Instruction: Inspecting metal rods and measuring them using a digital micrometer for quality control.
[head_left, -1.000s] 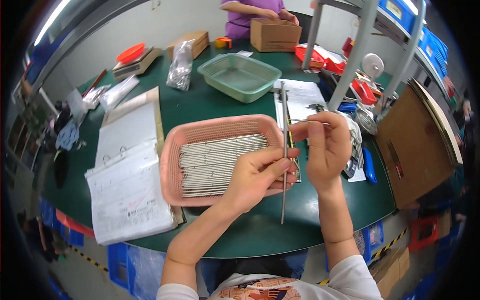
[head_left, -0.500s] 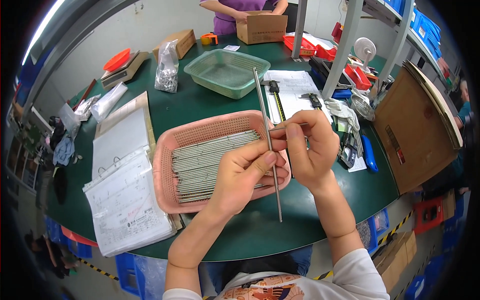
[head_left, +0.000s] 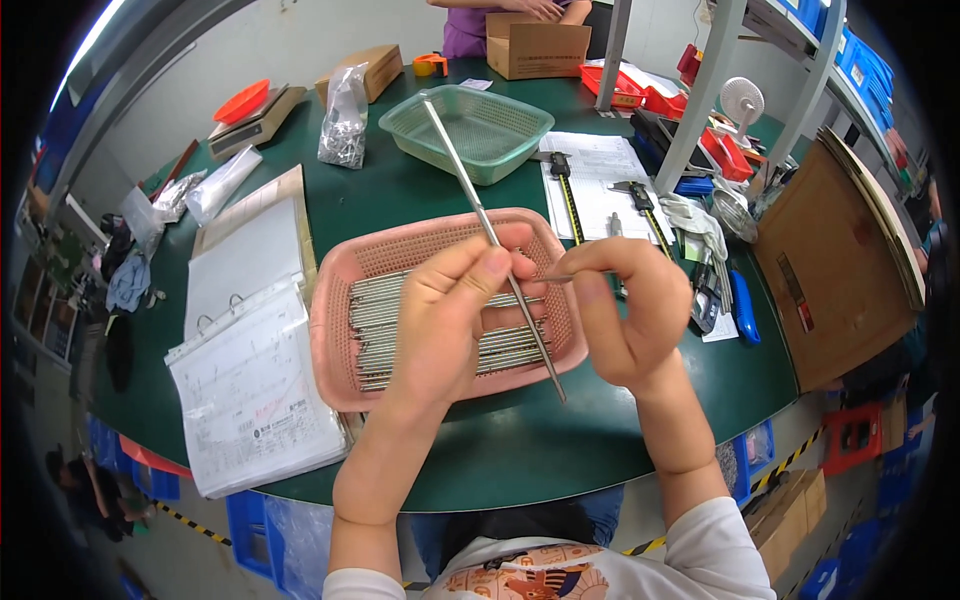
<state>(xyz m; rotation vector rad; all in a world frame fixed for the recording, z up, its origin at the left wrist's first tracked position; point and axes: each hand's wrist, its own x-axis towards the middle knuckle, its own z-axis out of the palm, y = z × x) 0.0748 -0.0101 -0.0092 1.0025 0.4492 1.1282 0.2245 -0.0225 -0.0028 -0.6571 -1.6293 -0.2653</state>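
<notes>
My left hand (head_left: 440,310) pinches a long thin metal rod (head_left: 462,178) between thumb and fingers. The rod slants, its far end up and left over the green basket and its near end toward me past the pink basket's edge. In my right hand (head_left: 640,310), thumb and forefinger grip a thin metal pin-like tool (head_left: 556,279). Its tip points left at the rod, close to my left fingertips; whether it touches the rod I cannot tell. Below the hands, a pink plastic basket (head_left: 335,375) holds many similar rods (head_left: 385,325) lying side by side.
A green mesh basket (head_left: 535,143) stands beyond, with calipers (head_left: 563,180) on papers beside it. An open ring binder (head_left: 250,420) lies left. Gloves (head_left: 695,222), a blue-handled tool (head_left: 743,308) and a shelf post (head_left: 700,100) are right. Across the table, a person handles a cardboard box (head_left: 545,50).
The rod's far end has swung left and its near end has risen. My left hand has turned and shifted left; the pin-like tool in my right hand sits slightly lower, away from its earlier spot.
</notes>
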